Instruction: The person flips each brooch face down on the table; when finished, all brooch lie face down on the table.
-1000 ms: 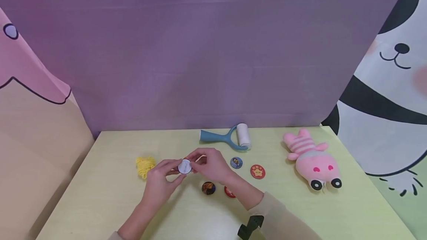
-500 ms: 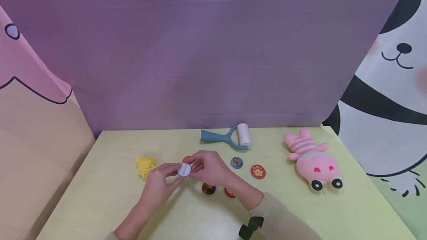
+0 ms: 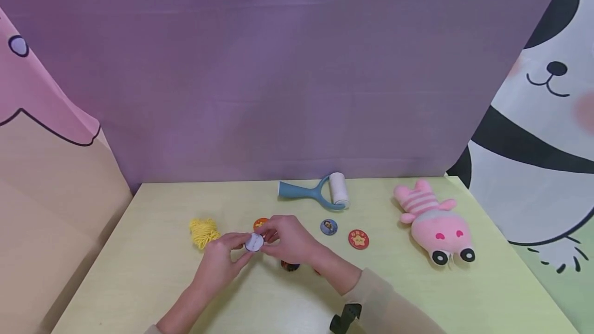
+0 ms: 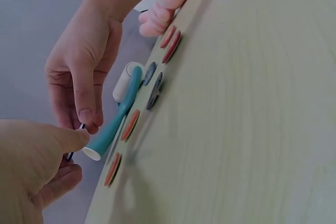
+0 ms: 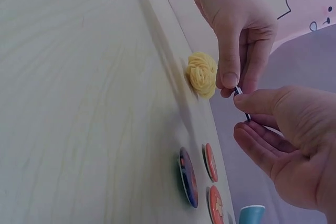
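Between both hands, above the table, is a small round badge point(image 3: 254, 242), its pale back turned up toward the head camera. My left hand point(image 3: 221, 260) pinches its left edge between thumb and fingers. The right hand point(image 3: 290, 241) pinches the right edge the same way. Both wrist views show the badge point(image 5: 242, 104) edge-on as a thin dark and white line. Behind the hands lies an orange badge point(image 3: 261, 223). A dark badge point(image 3: 290, 266) is partly covered by the right hand, and another badge is almost hidden under that wrist.
A blue badge point(image 3: 329, 227) and a red badge point(image 3: 359, 239) lie right of the hands. Yellow yarn point(image 3: 204, 233) sits at left. Toward the back edge is a blue-handled lint roller point(image 3: 301, 190); a pink plush toy point(image 3: 438, 226) lies at right. A purple curtain point(image 3: 287, 76) hangs behind.
Both hands have moved slightly down in the head view, toward the person, with the badge between them. The orange badge behind them has come into sight; the dark badge is more covered.
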### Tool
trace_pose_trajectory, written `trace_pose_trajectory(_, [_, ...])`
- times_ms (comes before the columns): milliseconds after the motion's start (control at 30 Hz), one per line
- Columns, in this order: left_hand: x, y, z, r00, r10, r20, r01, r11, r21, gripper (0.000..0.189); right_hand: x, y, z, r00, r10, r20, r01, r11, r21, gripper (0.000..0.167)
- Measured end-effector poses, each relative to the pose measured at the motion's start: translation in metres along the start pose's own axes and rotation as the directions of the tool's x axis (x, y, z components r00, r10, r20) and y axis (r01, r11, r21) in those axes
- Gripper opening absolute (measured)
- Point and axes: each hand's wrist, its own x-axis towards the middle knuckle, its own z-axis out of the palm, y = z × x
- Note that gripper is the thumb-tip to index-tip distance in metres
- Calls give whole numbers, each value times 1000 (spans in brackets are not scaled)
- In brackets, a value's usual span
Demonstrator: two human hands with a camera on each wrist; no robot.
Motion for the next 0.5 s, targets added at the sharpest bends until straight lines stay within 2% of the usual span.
trace_pose_trajectory(200, [-4, -4, 7, 998, -57, 34, 57, 998, -8, 33, -2, 6, 9, 1000, 18, 6, -18, 1000, -19, 25])
trace_pose_trajectory(333, [-6, -7, 12, 996, -65, 55, 67, 997, -35, 33, -3, 8, 12, 1000, 28, 1, -28, 998, -60, 24])
trace_pose_trajectory(500, [-6, -10, 16, 997, -61, 36, 62, 998, -19, 33, -1, 8, 12, 1000, 28, 5, -28, 996, -84, 23])
